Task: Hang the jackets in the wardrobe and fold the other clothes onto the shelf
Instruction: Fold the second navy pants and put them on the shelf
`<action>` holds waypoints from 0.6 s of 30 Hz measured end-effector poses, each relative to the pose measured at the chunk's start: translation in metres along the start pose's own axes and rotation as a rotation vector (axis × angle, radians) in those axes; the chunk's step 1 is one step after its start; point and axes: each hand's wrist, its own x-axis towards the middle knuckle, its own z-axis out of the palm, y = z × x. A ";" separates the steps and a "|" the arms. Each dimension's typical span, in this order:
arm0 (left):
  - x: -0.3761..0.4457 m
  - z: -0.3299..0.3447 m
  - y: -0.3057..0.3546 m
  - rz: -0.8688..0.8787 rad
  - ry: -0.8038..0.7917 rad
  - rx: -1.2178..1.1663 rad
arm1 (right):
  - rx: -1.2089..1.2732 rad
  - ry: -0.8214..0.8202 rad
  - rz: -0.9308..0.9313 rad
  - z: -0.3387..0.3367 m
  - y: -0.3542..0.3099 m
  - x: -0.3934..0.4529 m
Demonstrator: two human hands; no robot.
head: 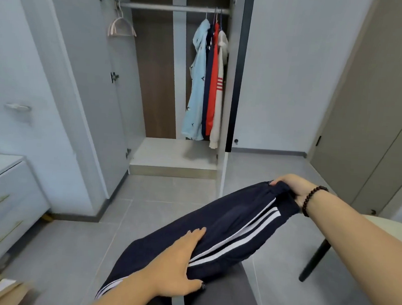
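Evidently the folding step is in hand: navy track trousers (228, 228) with white side stripes are stretched in the air between both hands, over the person's lap. Right hand (290, 186), arm extended, grips the waistband end; left hand (178, 260) lies flat on the cloth, fingers straight and thumb tucked beneath (probably smoothing). Jackets (206, 81) already hang at the rail's (162, 7) right end. Next, likely: double the trousers over and carry them to the wardrobe's bare shelf (169, 153).

Bare forearms, dark beaded bracelet (312, 200), right wrist.
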 end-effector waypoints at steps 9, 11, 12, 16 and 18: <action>-0.006 -0.007 -0.040 -0.118 0.256 0.034 | 0.051 -0.045 -0.131 0.072 -0.063 0.001; -0.016 -0.014 -0.058 -0.162 0.273 0.015 | 0.022 -0.072 -0.170 0.092 -0.086 -0.005; -0.022 -0.018 -0.066 -0.183 0.282 -0.014 | -0.005 -0.080 -0.180 0.100 -0.097 -0.009; -0.037 -0.034 -0.086 -0.166 0.374 -0.153 | -0.088 -0.122 -0.208 0.108 -0.124 -0.029; -0.037 -0.043 -0.084 -0.132 0.362 -0.161 | -0.116 -0.125 -0.230 0.098 -0.130 -0.041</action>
